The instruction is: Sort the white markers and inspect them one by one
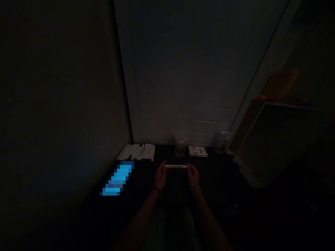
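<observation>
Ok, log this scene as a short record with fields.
light: very dim
left hand: grips the left end of the marker
right hand: grips its right end
marker: white, level, above a dark surface
behind: row of markers, small box, flat pack, all by the wall
left: glowing blue screen
right: shelf, contents too dark to tell
</observation>
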Tool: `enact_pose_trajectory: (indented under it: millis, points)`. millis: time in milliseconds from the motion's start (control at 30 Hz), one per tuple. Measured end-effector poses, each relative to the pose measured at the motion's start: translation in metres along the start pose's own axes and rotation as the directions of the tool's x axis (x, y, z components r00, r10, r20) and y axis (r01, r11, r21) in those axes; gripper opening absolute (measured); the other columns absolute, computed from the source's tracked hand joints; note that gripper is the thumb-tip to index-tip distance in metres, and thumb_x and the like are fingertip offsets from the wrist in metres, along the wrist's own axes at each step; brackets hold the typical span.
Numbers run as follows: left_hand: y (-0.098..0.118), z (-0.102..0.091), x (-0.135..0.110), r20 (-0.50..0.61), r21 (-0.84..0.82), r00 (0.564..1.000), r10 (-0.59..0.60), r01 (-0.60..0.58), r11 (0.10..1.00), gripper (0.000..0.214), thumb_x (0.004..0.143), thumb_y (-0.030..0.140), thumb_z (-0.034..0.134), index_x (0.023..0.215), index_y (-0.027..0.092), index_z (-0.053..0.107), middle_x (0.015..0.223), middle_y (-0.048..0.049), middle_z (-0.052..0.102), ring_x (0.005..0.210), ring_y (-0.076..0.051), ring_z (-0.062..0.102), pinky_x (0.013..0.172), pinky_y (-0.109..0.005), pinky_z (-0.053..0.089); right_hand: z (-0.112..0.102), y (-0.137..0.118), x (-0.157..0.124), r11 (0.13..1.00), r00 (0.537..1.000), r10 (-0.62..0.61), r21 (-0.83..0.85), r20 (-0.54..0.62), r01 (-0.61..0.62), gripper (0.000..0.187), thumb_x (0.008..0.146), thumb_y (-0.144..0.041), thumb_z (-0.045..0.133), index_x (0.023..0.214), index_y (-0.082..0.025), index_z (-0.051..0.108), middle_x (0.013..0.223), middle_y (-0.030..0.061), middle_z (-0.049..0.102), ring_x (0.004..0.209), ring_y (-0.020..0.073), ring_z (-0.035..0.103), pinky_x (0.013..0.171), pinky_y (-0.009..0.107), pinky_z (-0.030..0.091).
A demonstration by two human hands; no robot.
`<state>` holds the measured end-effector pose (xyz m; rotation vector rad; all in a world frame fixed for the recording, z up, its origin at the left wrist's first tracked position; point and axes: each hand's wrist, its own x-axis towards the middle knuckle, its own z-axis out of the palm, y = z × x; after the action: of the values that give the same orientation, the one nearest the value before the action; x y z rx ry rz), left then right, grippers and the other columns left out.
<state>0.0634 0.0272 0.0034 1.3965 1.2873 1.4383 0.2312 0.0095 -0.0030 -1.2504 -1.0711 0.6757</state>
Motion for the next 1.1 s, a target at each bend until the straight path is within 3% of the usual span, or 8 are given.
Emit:
enact_pose_trajectory:
  millis: [267,500,633,800,1100]
  points:
    - [-0.001,0.001,0.002,0.000,-0.030,1.000,0.013,-0.013,0.999,0.051,0.079,0.047,0.036,0.114,0.014,0.051,0.064,0.0002,0.054,0.055,-0.010,0.047,0.055,-0.023,0.039,-0.002,-0.006,0.000,0.997,0.999,-0.035,-0.076,0.012,0.036,0.042,0.082,-0.046,0.035,0.100,-0.016,0.059,0.073,0.0033,0.064,0.061,0.0135,0.056,0.060,0.024,0.044]
    - [0.004,-0.002,-0.001,-0.075,0.000,0.996,0.037,-0.037,0.999,0.046,0.078,0.049,0.036,0.107,0.018,0.053,0.063,0.0017,0.053,0.057,-0.011,0.050,0.056,-0.023,0.040,0.004,-0.005,-0.007,0.962,0.996,-0.083,-0.259,0.013,0.083,0.034,0.081,-0.043,0.038,0.097,-0.021,0.058,0.080,0.0036,0.064,0.071,0.0164,0.057,0.064,0.026,0.043]
    - [0.006,-0.003,-0.002,-0.117,0.044,0.993,0.032,-0.027,0.999,0.037,0.078,0.048,0.037,0.095,0.020,0.053,0.065,0.0022,0.053,0.058,-0.012,0.049,0.057,-0.024,0.039,0.007,-0.005,-0.007,0.971,0.997,-0.069,-0.226,0.035,0.075,0.030,0.076,-0.044,0.047,0.094,-0.022,0.058,0.081,0.0022,0.064,0.072,0.0161,0.058,0.064,0.025,0.043]
    - [0.004,-0.001,-0.002,-0.094,0.065,0.995,0.034,-0.028,0.997,0.033,0.078,0.049,0.037,0.084,0.020,0.052,0.062,0.0031,0.050,0.057,-0.012,0.048,0.057,-0.023,0.039,0.005,-0.004,-0.004,0.980,0.997,-0.071,-0.185,0.030,0.075,0.030,0.074,-0.045,0.049,0.090,-0.021,0.057,0.075,0.0008,0.063,0.068,0.0148,0.058,0.061,0.023,0.043]
    - [0.009,-0.001,-0.002,-0.038,0.056,0.999,0.031,-0.029,0.998,0.035,0.078,0.050,0.036,0.084,0.020,0.052,0.062,0.0026,0.052,0.056,-0.012,0.048,0.057,-0.023,0.039,0.001,-0.007,-0.006,0.973,0.997,-0.079,-0.216,0.016,0.081,0.036,0.082,-0.048,0.035,0.086,-0.020,0.056,0.067,0.0012,0.063,0.061,0.0145,0.056,0.055,0.022,0.040]
